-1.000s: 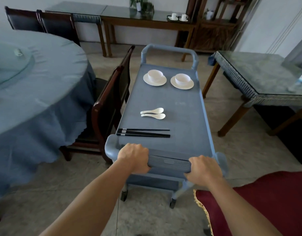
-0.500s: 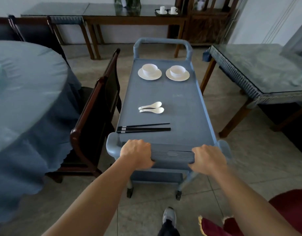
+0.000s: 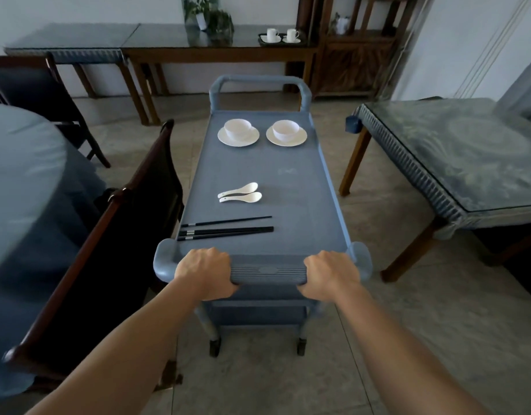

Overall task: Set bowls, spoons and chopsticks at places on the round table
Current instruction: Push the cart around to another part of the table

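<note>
A dim dining room with a tiled floor. At 9 o'clock of the view the round surface (image 3: 24, 181) lies under a blue cloth, with a dark wooden chair (image 3: 117, 229) just beside it. At 12 o'clock a blue trolley (image 3: 303, 181) stands between that chair and a glass-topped side surface (image 3: 456, 163) at 3 o'clock. The left grip (image 3: 205, 272) is curled round the trolley's near handle bar (image 3: 267, 269) at its 9 o'clock end. The right grip (image 3: 330, 272) is wrapped over the same bar at its 3 o'clock end.

All the place-setting pieces in sight ride on the trolley top. Toward 6 o'clock the black chopsticks (image 3: 225, 230) lie crosswise, one stick a little apart from the rest. They look light, stiff and smooth, so they may roll; pinching a pair together near the middle seems safest. At the centre two white spoons (image 3: 240, 193) lie touching, handles toward 9 o'clock. They are probably glazed ceramic, slick and easy to chip, and best lifted by the handle. At the 12 o'clock end sit the left bowl (image 3: 237, 128) and the right bowl (image 3: 285, 130), each on its own white saucer (image 3: 228, 139). These are likely the heaviest and most fragile pieces. A bowl could slide on its saucer, so I would carry each one level, with fingers under the saucer rim and a thumb steadying the bowl
</note>
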The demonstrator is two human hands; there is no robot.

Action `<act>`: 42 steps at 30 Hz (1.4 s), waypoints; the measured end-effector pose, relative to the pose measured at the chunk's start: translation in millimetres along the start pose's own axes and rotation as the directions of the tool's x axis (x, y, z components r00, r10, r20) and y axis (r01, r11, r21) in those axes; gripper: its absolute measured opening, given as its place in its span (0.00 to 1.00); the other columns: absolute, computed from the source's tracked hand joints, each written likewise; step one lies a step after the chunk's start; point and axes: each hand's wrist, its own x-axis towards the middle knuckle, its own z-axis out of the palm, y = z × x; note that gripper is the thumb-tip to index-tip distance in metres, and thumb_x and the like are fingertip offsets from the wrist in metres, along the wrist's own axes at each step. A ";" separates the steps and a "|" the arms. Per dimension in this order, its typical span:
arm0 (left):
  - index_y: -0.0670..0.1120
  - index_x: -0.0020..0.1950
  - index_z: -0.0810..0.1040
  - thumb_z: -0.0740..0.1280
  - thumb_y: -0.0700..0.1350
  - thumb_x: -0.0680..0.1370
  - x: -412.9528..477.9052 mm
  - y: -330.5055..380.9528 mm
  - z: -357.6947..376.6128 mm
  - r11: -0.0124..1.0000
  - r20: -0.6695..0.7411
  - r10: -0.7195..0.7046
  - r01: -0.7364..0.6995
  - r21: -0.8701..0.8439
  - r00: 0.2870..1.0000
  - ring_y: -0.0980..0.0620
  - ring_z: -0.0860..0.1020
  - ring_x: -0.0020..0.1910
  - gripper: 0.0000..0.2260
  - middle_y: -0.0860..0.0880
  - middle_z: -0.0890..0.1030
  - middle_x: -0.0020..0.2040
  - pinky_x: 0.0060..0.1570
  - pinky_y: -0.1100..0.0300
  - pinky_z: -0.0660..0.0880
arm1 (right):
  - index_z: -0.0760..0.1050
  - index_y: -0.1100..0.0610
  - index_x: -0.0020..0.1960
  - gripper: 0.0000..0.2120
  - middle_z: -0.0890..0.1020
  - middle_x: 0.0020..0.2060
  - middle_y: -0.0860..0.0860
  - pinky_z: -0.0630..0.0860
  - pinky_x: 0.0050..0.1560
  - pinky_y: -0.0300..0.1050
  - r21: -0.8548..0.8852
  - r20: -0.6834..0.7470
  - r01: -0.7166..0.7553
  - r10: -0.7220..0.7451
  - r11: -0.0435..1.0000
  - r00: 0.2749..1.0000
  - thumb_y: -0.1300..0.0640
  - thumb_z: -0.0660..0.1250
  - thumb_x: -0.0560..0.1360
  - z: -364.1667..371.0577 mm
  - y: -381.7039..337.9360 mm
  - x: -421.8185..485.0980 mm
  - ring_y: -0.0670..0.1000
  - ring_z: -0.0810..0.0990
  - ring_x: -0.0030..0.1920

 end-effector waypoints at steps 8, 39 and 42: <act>0.53 0.43 0.78 0.57 0.71 0.62 125.6 -14.9 -11.7 1.000 -0.004 -0.010 0.010 0.005 1.000 0.46 0.80 0.39 0.25 0.51 0.81 0.40 0.35 0.56 0.68 | 0.74 0.49 0.38 0.17 0.76 0.30 0.45 0.68 0.31 0.43 0.008 -0.003 0.038 -0.038 0.999 0.999 0.35 0.64 0.64 -14.0 60.8 123.2 0.50 0.77 0.32; 0.53 0.32 0.65 0.60 0.65 0.61 553.1 -93.6 -66.5 0.986 0.102 -0.160 0.163 -0.028 0.982 0.48 0.74 0.31 0.16 0.55 0.65 0.28 0.32 0.57 0.67 | 0.72 0.49 0.36 0.17 0.78 0.34 0.47 0.70 0.33 0.44 0.047 0.009 0.179 -0.179 0.983 0.984 0.35 0.62 0.64 -68.1 235.3 563.1 0.53 0.79 0.35; 0.52 0.32 0.66 0.61 0.64 0.60 577.3 -91.6 -71.8 0.974 0.136 -0.222 0.226 -0.011 0.966 0.49 0.72 0.31 0.15 0.55 0.66 0.29 0.33 0.58 0.67 | 0.70 0.49 0.36 0.17 0.77 0.34 0.48 0.71 0.35 0.45 0.051 0.009 0.227 -0.228 0.973 0.974 0.35 0.62 0.63 -74.0 248.9 592.9 0.55 0.80 0.37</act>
